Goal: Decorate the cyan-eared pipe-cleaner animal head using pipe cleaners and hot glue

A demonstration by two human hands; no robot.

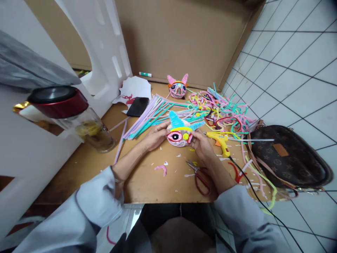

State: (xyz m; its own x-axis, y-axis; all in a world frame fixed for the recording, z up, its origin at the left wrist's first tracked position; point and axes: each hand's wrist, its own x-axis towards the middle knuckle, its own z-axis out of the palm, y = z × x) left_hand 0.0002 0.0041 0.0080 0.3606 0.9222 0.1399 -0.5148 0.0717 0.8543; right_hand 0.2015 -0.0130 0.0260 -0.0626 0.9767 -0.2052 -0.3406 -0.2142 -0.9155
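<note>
Between my two hands is a pipe-cleaner animal head [180, 137] with blue ears, a yellow band, a pink-ringed eye and a yellow nose. My left hand [158, 136] grips its left side, fingers closed round the edge. On the other side my right hand [201, 143] pinches the head near its right eye, which is partly covered. Just right of that hand lies a yellow hot glue gun [221, 142]. Scissors with red handles [202, 181] rest under my right wrist. A bent pink pipe-cleaner piece [161, 170] lies on the table below the head.
Behind stands a similar head with pink ears [177, 88]. Straight pipe cleaners [143, 119] and a tangled pile [223, 109] spread across the table. A phone [138, 106], a glass bottle [96, 135] and a brown handbag [289, 156] surround the work area. The glue gun's cord [259, 198] runs off right.
</note>
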